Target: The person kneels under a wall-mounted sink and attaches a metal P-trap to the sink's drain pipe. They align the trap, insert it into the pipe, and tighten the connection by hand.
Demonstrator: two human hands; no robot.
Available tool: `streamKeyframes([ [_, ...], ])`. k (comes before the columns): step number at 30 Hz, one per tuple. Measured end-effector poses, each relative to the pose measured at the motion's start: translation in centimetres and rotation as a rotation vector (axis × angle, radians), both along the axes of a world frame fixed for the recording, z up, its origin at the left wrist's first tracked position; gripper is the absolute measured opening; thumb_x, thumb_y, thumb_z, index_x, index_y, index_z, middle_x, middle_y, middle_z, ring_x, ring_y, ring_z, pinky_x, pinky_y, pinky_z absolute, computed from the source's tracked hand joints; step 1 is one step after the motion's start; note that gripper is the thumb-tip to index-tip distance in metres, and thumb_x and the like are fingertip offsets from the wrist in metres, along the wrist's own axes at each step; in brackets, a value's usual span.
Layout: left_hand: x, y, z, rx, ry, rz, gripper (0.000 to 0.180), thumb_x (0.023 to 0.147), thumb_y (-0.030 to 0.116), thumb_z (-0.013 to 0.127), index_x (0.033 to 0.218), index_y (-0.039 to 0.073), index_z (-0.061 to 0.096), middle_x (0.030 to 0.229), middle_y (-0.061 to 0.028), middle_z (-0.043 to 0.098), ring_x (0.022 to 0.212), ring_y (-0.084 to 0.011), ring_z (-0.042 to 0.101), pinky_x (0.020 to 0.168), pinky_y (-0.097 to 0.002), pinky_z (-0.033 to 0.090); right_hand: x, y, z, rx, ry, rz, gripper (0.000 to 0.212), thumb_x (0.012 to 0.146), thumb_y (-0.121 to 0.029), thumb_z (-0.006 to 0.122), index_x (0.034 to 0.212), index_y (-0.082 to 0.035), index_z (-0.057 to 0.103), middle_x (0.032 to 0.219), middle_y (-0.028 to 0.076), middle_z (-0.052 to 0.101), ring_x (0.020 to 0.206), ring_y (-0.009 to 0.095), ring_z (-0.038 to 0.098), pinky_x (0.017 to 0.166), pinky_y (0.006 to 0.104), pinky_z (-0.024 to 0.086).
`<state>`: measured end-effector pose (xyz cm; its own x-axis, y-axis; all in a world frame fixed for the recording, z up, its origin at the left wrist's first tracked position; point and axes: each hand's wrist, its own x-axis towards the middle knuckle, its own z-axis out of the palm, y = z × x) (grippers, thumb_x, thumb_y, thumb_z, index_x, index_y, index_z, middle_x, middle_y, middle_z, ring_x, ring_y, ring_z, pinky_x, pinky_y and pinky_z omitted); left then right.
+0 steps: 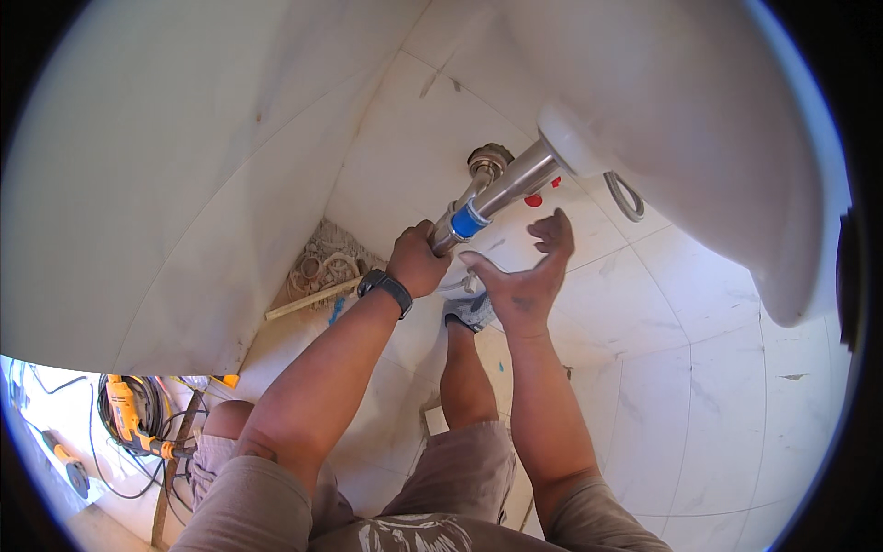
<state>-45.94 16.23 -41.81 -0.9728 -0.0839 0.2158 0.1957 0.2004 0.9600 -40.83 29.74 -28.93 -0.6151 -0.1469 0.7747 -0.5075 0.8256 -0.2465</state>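
Observation:
A chrome drain pipe (pixel 521 175) slants down from the underside of the white washbasin (pixel 681 110). It meets a metal sink trap with a blue band (pixel 469 221) near its joint. From the trap, a side pipe (pixel 475 189) runs to a round opening in the tiled wall with a metal collar (pixel 489 159). My left hand (pixel 418 264), with a dark watch on the wrist, is closed around the trap's lower end. Just right of the trap, my right hand (pixel 531 283) is open, thumb and fingers apart, holding nothing.
Two red plugs (pixel 533 200) sit in the wall behind the pipe. A grey hose loop (pixel 625 197) hangs below the basin. Rubble (pixel 324 250) and a wooden strip (pixel 311 300) lie in the corner. A yellow power drill (pixel 127 411), cables and an angle grinder (pixel 66 458) lie lower left.

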Motion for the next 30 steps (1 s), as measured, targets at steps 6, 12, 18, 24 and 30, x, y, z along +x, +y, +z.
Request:
streamKeyframes([
  [6,-0.2,0.3,-0.4,0.055,0.028,0.02,0.03,0.081,0.018,0.077,0.096,-0.002,0.061,0.091,-0.0287,0.067,0.091,-0.0474,0.068,0.08,-0.0533,0.054,-0.8,-3.6,0.8,-0.214,-0.317,-0.084,0.118,0.062,-0.04,0.098,0.15,0.007,0.035,0.12,0.019,0.06,0.1,0.032,0.065,0.085,0.043,0.055],
  [12,-0.1,0.1,-0.2,0.014,0.013,0.018,0.033,0.079,0.018,0.079,0.099,-0.002,0.062,0.093,-0.028,0.068,0.091,-0.0471,0.068,0.08,-0.0523,0.055,-1.6,-3.7,0.3,-0.419,-0.533,-0.063,0.107,0.071,-0.044,0.092,0.148,0.007,0.038,0.119,0.02,0.061,0.099,0.031,0.066,0.082,0.0425,0.056],
  [18,0.2,-0.1,0.4,0.017,-0.035,-0.021,0.036,0.078,0.018,0.08,0.103,-0.001,0.062,0.095,-0.0269,0.068,0.093,-0.0461,0.068,0.082,-0.052,0.055,-1.8,-2.0,1.1,-0.207,-0.495,-0.097,0.11,0.07,-0.049,0.093,0.149,0.005,0.039,0.124,0.021,0.059,0.101,0.031,0.066,0.082,0.0412,0.056],
  [24,0.1,-0.1,0.2,0.017,-0.042,-0.026,0.037,0.078,0.018,0.08,0.105,-0.001,0.062,0.096,-0.0263,0.069,0.097,-0.0455,0.067,0.086,-0.0526,0.055,-2.8,0.2,1.1,-0.139,-0.46,-0.052,0.11,0.067,-0.05,0.095,0.147,0.005,0.044,0.127,0.019,0.059,0.104,0.03,0.066,0.083,0.0407,0.056],
  [30,0.1,-0.1,0.3,0.008,-0.03,-0.03,0.037,0.079,0.018,0.079,0.107,-0.001,0.062,0.098,-0.0268,0.069,0.1,-0.0456,0.067,0.09,-0.0523,0.055,-5.0,2.8,1.4,-0.253,-0.525,-0.079,0.1,0.069,-0.039,0.096,0.144,0.005,0.047,0.126,0.02,0.061,0.097,0.029,0.067,0.08,0.0379,0.057],
])
